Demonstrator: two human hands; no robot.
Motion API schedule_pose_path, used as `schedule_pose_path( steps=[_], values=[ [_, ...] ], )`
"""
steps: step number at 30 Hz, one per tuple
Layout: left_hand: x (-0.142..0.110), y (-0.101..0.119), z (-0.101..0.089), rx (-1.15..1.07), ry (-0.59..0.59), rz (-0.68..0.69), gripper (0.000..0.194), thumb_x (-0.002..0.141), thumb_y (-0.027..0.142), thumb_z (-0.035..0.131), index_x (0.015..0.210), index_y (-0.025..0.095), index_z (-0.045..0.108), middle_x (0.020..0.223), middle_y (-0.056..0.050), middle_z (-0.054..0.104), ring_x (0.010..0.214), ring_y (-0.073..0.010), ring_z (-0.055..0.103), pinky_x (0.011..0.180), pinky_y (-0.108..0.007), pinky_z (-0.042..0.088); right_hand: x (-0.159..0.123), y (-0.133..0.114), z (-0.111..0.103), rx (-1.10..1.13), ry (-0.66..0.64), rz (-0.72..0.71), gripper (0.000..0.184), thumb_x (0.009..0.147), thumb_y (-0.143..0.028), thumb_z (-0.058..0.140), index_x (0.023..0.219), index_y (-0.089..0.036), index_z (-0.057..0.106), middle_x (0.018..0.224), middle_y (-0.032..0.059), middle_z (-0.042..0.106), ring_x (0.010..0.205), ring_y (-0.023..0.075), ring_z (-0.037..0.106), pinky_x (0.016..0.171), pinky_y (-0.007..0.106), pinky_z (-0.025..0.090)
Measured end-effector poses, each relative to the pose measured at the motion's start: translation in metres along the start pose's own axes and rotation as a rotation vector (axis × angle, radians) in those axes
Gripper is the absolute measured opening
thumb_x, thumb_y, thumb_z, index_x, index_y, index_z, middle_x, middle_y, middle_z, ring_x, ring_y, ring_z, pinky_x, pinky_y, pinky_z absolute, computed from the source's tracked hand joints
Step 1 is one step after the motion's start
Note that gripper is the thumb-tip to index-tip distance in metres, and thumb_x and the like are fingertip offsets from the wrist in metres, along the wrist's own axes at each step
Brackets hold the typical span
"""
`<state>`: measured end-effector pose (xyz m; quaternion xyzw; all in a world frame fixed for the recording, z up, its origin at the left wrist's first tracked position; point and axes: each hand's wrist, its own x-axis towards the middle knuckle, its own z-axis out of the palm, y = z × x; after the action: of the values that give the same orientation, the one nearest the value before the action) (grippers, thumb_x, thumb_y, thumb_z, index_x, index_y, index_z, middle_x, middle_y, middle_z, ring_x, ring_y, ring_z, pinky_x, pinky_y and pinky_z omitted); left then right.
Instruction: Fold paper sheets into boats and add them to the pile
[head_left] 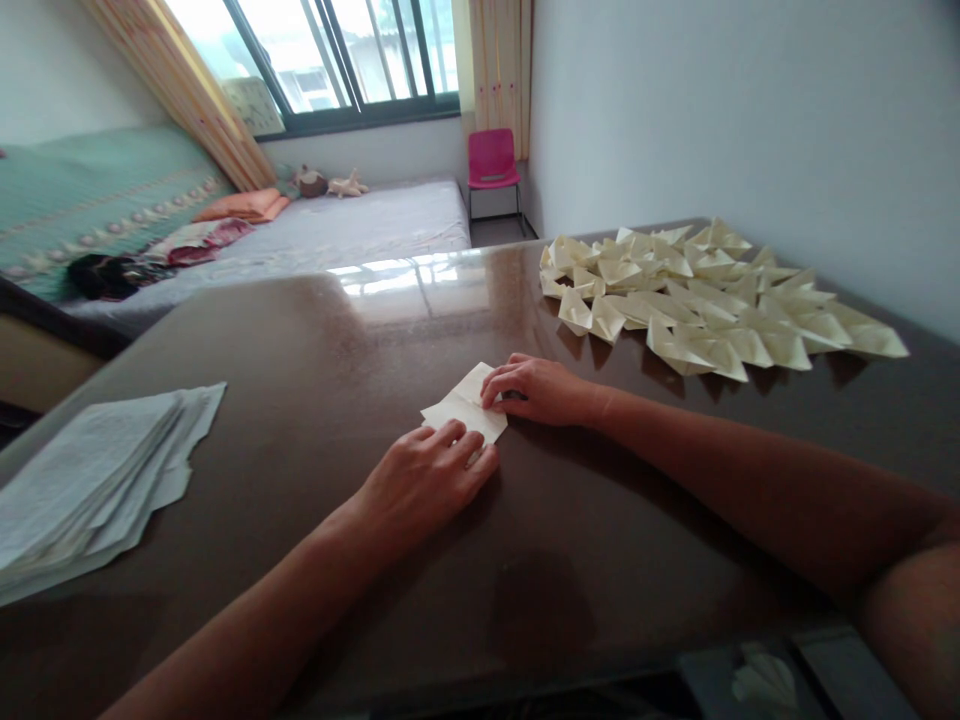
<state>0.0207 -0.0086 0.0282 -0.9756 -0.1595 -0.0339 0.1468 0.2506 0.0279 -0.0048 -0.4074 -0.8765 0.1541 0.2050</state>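
A small piece of folded cream paper (463,400) lies on the dark brown table in front of me. My left hand (427,470) grips its near edge, the fingers curled over it and partly hiding that side. At the paper's right side, my right hand (536,390) is closed, thumb and fingers together on the surface. A crease shows across the paper between the two hands.
Many folded paper boats (675,300) sit grouped at the table's far right, near the wall. A stack of printed sheets (97,470) lies at the left. Beyond the glossy table (300,350) are a bed (397,215) and a pink chair (492,160).
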Motion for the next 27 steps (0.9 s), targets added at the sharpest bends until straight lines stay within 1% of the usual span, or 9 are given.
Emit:
schedule_pose_path(
  steps=[3,6,8,11,15,17,19,23,27],
  values=[
    [0.000,0.000,-0.001,0.047,0.004,-0.005,0.015,0.089,0.013,0.050,0.098,0.019,0.060,0.093,-0.005,0.065,0.087,-0.0199,0.059,0.066,-0.029,0.044,0.000,-0.001,0.000,-0.008,0.003,0.006,0.014,0.086,-0.022,0.059,0.093,-0.024,0.071,0.104,0.0000,0.070,0.088,0.0166,0.054,0.079,0.027,0.038],
    [-0.001,-0.006,0.004,0.055,0.066,0.019,0.016,0.091,0.015,0.049,0.101,0.019,0.061,0.101,-0.006,0.065,0.096,-0.0215,0.059,0.070,-0.030,0.045,0.000,-0.002,0.000,-0.005,0.005,0.015,0.014,0.086,-0.022,0.059,0.093,-0.025,0.071,0.105,-0.0008,0.070,0.088,0.0162,0.053,0.079,0.027,0.038],
    [-0.001,-0.010,0.009,0.008,0.105,-0.004,0.019,0.092,0.018,0.047,0.106,0.020,0.061,0.103,-0.005,0.066,0.099,-0.0211,0.058,0.074,-0.031,0.046,0.000,-0.001,-0.001,0.001,0.005,0.010,0.014,0.086,-0.022,0.060,0.092,-0.025,0.071,0.103,-0.0008,0.070,0.087,0.0160,0.053,0.078,0.027,0.038],
    [0.000,-0.017,0.019,-0.159,0.136,-0.097,0.022,0.094,0.024,0.046,0.107,0.024,0.063,0.104,-0.003,0.067,0.100,-0.0187,0.057,0.077,-0.029,0.046,0.000,0.002,-0.001,0.022,0.000,-0.012,0.013,0.085,-0.023,0.061,0.092,-0.025,0.072,0.102,-0.0005,0.070,0.086,0.0157,0.053,0.077,0.027,0.038],
    [0.004,-0.024,0.033,-0.425,0.111,-0.204,0.022,0.093,0.032,0.048,0.104,0.031,0.068,0.105,0.001,0.068,0.099,-0.0173,0.056,0.077,-0.027,0.046,-0.001,0.005,-0.001,0.039,-0.010,-0.021,0.013,0.085,-0.024,0.061,0.094,-0.026,0.072,0.103,-0.0008,0.070,0.087,0.0162,0.052,0.077,0.027,0.039],
    [0.008,-0.027,0.039,-0.546,0.123,-0.269,0.023,0.093,0.033,0.049,0.100,0.029,0.070,0.102,0.000,0.069,0.095,-0.0169,0.057,0.080,-0.028,0.046,-0.001,0.006,-0.001,0.044,-0.010,-0.023,0.014,0.085,-0.024,0.062,0.094,-0.026,0.072,0.104,-0.0003,0.070,0.088,0.0164,0.052,0.077,0.027,0.039],
    [0.013,-0.028,0.044,-0.641,0.136,-0.375,0.024,0.092,0.035,0.049,0.095,0.026,0.071,0.095,-0.001,0.069,0.087,-0.0159,0.059,0.078,-0.027,0.046,-0.002,0.006,-0.001,0.058,-0.008,-0.025,0.014,0.084,-0.023,0.062,0.094,-0.026,0.072,0.106,0.0000,0.069,0.089,0.0164,0.052,0.077,0.028,0.039],
    [0.020,-0.027,0.050,-0.684,0.133,-0.634,0.026,0.086,0.044,0.054,0.093,0.025,0.071,0.077,0.001,0.066,0.068,-0.0138,0.058,0.062,-0.024,0.043,-0.002,0.006,-0.002,0.079,-0.009,-0.027,0.014,0.084,-0.022,0.063,0.094,-0.026,0.071,0.106,-0.0002,0.069,0.090,0.0164,0.053,0.079,0.028,0.040],
    [0.022,-0.025,0.052,-0.713,0.146,-0.713,0.025,0.081,0.045,0.059,0.095,0.025,0.067,0.077,0.004,0.066,0.064,-0.0123,0.056,0.059,-0.022,0.041,-0.001,0.006,-0.003,0.082,-0.021,-0.037,0.013,0.083,-0.023,0.064,0.094,-0.025,0.071,0.105,-0.0003,0.069,0.091,0.0166,0.054,0.081,0.029,0.040]
  ],
)
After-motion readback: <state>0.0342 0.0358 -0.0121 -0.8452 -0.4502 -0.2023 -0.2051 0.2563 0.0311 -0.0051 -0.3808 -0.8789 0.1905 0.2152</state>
